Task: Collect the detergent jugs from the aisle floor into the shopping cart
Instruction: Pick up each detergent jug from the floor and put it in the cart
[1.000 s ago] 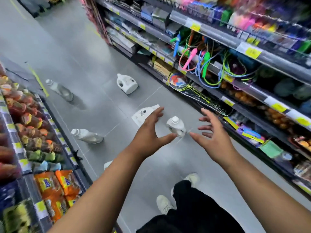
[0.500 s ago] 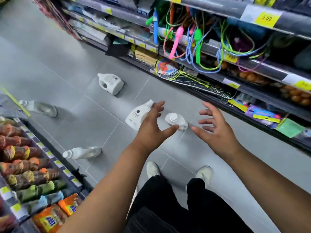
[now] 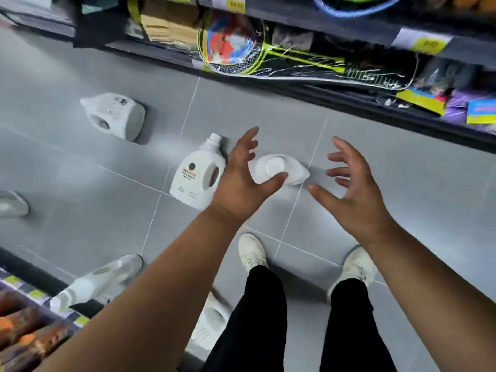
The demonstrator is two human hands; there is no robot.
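Observation:
Several white detergent jugs lie on the grey aisle floor. An upright jug (image 3: 279,169) with a round cap stands between my hands. My left hand (image 3: 243,178) hovers over its left side with fingers spread, and my right hand (image 3: 351,189) is spread open to its right, holding nothing. A labelled jug (image 3: 197,174) lies flat just left of my left hand. Another jug (image 3: 115,115) lies on its side farther left. A jug (image 3: 99,281) lies near the lower left shelf, one jug (image 3: 212,318) shows by my left leg, and one jug (image 3: 12,204) sits at the left edge. No cart is in view.
A shelf with badminton rackets (image 3: 281,57) and packaged goods runs along the top and right. A snack shelf (image 3: 29,331) fills the lower left corner. My feet in white shoes (image 3: 252,251) stand on the tiles below the hands.
The view has dropped closer to the floor and both hands have lowered toward the upright jug. The hands stay spread and hold nothing.

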